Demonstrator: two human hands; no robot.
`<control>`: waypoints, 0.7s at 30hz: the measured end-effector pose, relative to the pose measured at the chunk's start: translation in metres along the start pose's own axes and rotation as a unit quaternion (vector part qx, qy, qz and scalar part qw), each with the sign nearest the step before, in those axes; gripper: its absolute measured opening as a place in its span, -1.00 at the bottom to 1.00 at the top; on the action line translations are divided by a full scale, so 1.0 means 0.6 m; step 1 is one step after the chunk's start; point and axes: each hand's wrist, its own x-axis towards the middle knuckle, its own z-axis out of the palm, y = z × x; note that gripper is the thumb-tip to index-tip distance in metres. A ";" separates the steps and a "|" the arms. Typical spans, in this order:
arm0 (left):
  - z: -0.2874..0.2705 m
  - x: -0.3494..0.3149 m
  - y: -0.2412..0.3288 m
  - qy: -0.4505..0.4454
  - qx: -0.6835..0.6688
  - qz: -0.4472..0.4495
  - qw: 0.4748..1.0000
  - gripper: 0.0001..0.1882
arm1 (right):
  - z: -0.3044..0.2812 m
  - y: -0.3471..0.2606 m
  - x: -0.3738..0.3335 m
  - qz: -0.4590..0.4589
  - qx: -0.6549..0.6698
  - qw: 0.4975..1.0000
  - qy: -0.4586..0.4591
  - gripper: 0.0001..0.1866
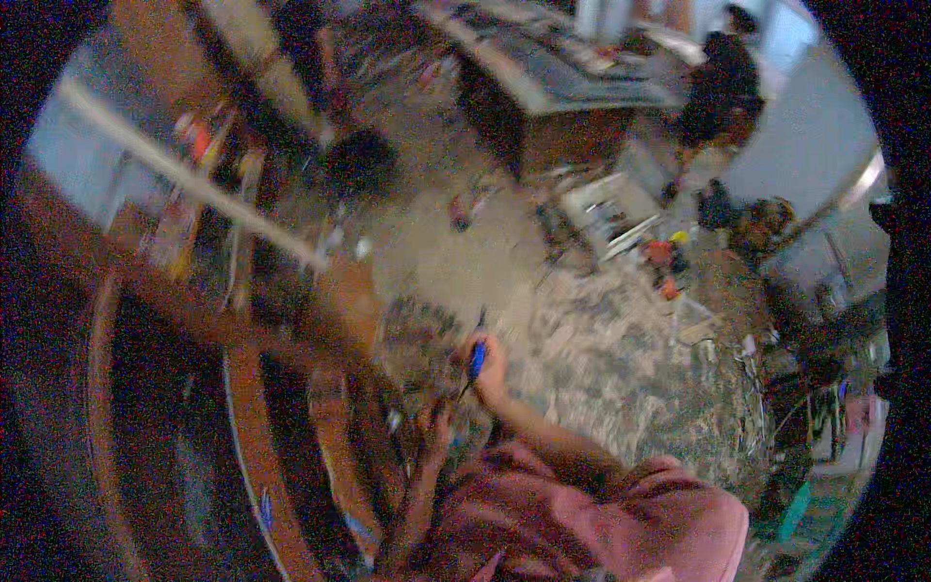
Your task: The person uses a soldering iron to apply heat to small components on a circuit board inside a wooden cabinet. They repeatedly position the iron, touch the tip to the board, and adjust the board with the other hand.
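Near the middle of the head view, my right hand (494, 367) is closed around a slim blue-handled tool (477, 359). A thin dark tip sticks out beyond the fingers, and a dark thin end points back toward my body. Blur hides the tool's exact kind. My left hand (436, 424) hangs lower and to the left, close to my body, beside the wooden shelving. Its fingers are smeared by motion, so whether it holds anything cannot be made out.
Wooden shelving (262, 417) fills the left side. Litter and shavings cover the floor (621, 388). A large workbench (582, 102) stands ahead, with a person (718, 87) at its right. An orange power tool (662, 262) lies by a whitish box (611, 213).
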 end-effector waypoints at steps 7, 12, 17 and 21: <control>-0.031 -0.041 0.172 -0.125 -0.035 -0.022 0.991 -0.76 | 0.051 -0.034 0.017 -0.036 0.000 0.999 -0.019 -0.79; -0.042 -0.038 0.190 -0.218 -0.020 -0.087 0.972 -0.75 | 0.050 -0.022 0.023 0.026 0.047 0.998 -0.026 -0.77; -0.038 -0.033 0.191 -0.222 -0.086 -0.096 0.967 -0.70 | 0.042 -0.015 0.032 0.022 0.029 0.999 -0.037 -0.83; -0.045 -0.022 0.167 -0.280 -0.131 -0.086 0.947 -0.55 | 0.034 -0.018 0.060 0.051 0.070 0.996 -0.024 -0.75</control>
